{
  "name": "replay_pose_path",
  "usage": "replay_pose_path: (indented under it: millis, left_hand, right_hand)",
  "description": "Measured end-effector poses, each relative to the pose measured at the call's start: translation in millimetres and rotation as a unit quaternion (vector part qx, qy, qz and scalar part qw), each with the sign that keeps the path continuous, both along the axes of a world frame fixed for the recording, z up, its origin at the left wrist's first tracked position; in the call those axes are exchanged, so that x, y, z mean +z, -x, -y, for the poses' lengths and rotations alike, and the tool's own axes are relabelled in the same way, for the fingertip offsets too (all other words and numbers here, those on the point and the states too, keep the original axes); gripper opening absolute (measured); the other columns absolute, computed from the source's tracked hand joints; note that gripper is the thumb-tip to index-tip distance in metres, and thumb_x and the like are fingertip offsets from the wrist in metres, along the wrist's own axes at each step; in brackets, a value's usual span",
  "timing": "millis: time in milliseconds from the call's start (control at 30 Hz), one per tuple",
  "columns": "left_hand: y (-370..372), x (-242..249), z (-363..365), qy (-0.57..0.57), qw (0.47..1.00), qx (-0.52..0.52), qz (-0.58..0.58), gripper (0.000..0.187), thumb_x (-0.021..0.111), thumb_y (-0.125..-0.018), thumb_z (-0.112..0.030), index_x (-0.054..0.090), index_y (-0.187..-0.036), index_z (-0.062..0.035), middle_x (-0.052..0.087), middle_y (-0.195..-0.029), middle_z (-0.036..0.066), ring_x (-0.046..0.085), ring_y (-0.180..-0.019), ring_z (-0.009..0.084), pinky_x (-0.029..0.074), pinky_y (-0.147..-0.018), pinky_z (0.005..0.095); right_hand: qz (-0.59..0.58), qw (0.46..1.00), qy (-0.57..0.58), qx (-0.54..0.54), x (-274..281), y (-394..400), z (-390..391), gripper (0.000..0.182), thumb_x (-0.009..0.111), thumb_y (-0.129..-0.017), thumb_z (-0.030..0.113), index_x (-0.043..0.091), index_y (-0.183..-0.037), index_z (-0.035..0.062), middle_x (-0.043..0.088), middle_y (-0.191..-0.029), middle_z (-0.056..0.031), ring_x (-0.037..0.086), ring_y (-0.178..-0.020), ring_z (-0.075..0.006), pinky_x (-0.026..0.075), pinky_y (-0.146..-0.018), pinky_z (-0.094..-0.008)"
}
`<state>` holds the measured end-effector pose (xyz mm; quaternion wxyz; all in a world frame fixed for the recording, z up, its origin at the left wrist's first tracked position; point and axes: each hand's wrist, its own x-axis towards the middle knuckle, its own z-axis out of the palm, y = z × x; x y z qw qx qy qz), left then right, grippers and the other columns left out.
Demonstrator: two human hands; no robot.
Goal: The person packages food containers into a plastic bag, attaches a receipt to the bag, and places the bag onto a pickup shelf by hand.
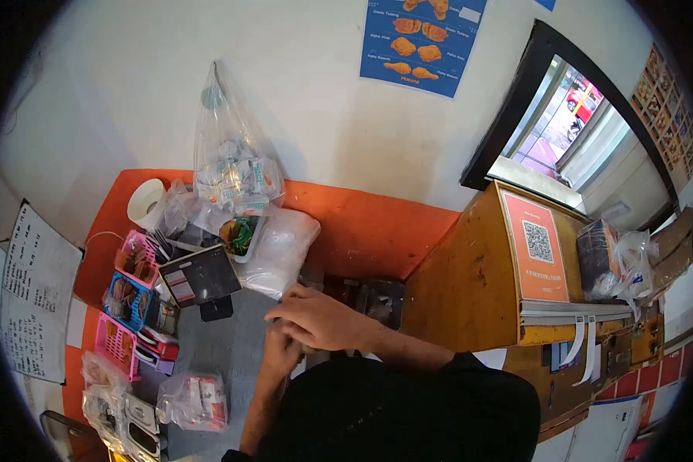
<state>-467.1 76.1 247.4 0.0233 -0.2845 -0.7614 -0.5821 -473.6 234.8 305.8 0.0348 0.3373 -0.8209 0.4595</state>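
My right hand (316, 317) lies over my left hand (282, 351) in front of my dark shirt, at the edge of the grey counter (222, 339). The right fingers are curled and closed against the left hand. My left hand is closed too, its fingers partly covered by the right. Whatever they may hold between them is hidden. Just beyond the hands lies a stack of clear plastic bags (277, 250). A dark tablet on a stand (200, 276) is to their left.
Pink basket (115, 345), blue basket (127, 300) and a bagged pack (195, 402) sit on the left. A filled plastic bag (239, 177) hangs on the wall. A wooden cabinet (446, 269) with a QR sign (535, 246) stands at right.
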Motion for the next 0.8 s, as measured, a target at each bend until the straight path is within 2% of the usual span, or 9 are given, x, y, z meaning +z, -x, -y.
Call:
replay_pose_path:
  millis: [100, 300, 400, 467, 500, 567, 633, 700, 800]
  left_hand:
    - [-4, 3, 12, -0.062, 0.969, 0.024, 0.237, 0.016, 0.05, -0.094, -0.006, 0.063, -0.094, 0.0038, 0.062, -0.074, 0.007, 0.06, -0.069, 0.0147, 0.045, -0.06, 0.0309]
    - [5, -6, 27, -0.057, 0.973, 0.052, 0.219, 0.016, 0.054, -0.095, -0.007, 0.067, -0.092, 0.0019, 0.057, -0.068, 0.0, 0.05, -0.06, 0.0065, 0.042, -0.058, 0.0241]
    - [2, 6, 37, -0.119, 0.945, 0.183, 0.243, 0.016, 0.06, -0.091, -0.007, 0.071, -0.096, 0.0027, 0.068, -0.074, 0.006, 0.06, -0.068, 0.0091, 0.046, -0.062, 0.0244]
    - [-4, 17, 44, -0.07, 0.957, 0.203, 0.196, 0.015, 0.062, -0.089, -0.007, 0.071, -0.095, 0.0023, 0.07, -0.076, 0.008, 0.062, -0.067, 0.0119, 0.047, -0.062, 0.0264]
    - [-6, 20, 49, -0.016, 0.97, 0.197, 0.143, 0.014, 0.063, -0.086, -0.006, 0.071, -0.094, 0.0019, 0.071, -0.078, 0.01, 0.065, -0.067, 0.0148, 0.048, -0.062, 0.0284]
    - [-9, 20, 68, 0.096, 0.983, 0.156, 0.017, 0.016, 0.069, -0.079, -0.01, 0.07, -0.092, -0.0008, 0.07, -0.083, 0.014, 0.067, -0.073, 0.026, 0.051, -0.065, 0.0354]
    - [-11, 18, 91, 0.165, 0.972, 0.166, -0.01, 0.015, 0.068, -0.078, -0.009, 0.07, -0.091, -0.0022, 0.069, -0.085, 0.015, 0.067, -0.076, 0.0275, 0.051, -0.065, 0.0364]
    - [-14, 12, 114, 0.234, 0.958, 0.164, -0.03, 0.015, 0.068, -0.077, -0.008, 0.07, -0.091, -0.0037, 0.068, -0.086, 0.015, 0.067, -0.079, 0.0289, 0.052, -0.065, 0.0374]
    - [-22, -11, 147, 0.335, 0.896, 0.255, -0.141, 0.017, 0.07, -0.074, -0.012, 0.067, -0.09, -0.0095, 0.065, -0.088, 0.008, 0.066, -0.074, 0.0249, 0.053, -0.06, 0.0389]
  right_hand:
    - [-0.096, 0.994, -0.014, -0.048, 13, 3, -13, 0.044, 0.071, -0.078, 0.013, 0.058, -0.119, 0.0074, 0.056, -0.105, -0.014, 0.05, -0.107, -0.0302, 0.043, -0.091, -0.042]
    - [-0.057, 0.996, -0.063, -0.007, -13, 21, -20, 0.011, 0.067, -0.082, 0.011, 0.07, -0.088, 0.0028, 0.066, -0.082, -0.0126, 0.061, -0.082, -0.0269, 0.048, -0.074, -0.0343]
    - [0.063, 0.998, 0.028, 0.01, -34, 22, 0, 0.012, 0.063, -0.088, 0.012, 0.069, -0.088, 0.0011, 0.067, -0.077, -0.0111, 0.062, -0.068, -0.0204, 0.047, -0.06, -0.0292]
    - [0.422, 0.894, 0.145, 0.028, -61, 26, 15, 0.015, 0.062, -0.09, 0.012, 0.068, -0.086, -0.0006, 0.065, -0.07, -0.007, 0.059, -0.057, -0.0123, 0.044, -0.052, -0.0247]
    - [0.436, 0.885, 0.13, 0.097, -74, 30, 19, 0.015, 0.062, -0.09, 0.011, 0.067, -0.084, -0.0008, 0.063, -0.068, -0.0032, 0.057, -0.061, -0.0079, 0.043, -0.053, -0.0236]
    - [0.432, 0.898, 0.077, 0.038, -93, 30, 39, 0.006, 0.065, -0.086, 0.005, 0.066, -0.084, -0.0007, 0.062, -0.066, -0.0033, 0.056, -0.059, -0.0091, 0.044, -0.053, -0.0243]
    - [0.185, 0.983, 0.001, -0.007, -112, 36, 63, 0.013, 0.068, -0.081, 0.001, 0.065, -0.094, -0.0008, 0.067, -0.078, -0.0072, 0.064, -0.07, -0.0152, 0.05, -0.064, -0.027]
    - [-0.013, 0.991, 0.129, 0.03, -88, 41, 100, 0.028, 0.07, -0.078, 0.004, 0.061, -0.104, 0.0003, 0.067, -0.104, -0.0135, 0.066, -0.097, -0.0266, 0.051, -0.081, -0.0358]
    - [0.133, 0.979, 0.049, 0.145, -123, 59, 128, 0.035, 0.071, -0.079, 0.002, 0.059, -0.111, -0.001, 0.068, -0.108, -0.0136, 0.065, -0.103, -0.0228, 0.049, -0.088, -0.0327]
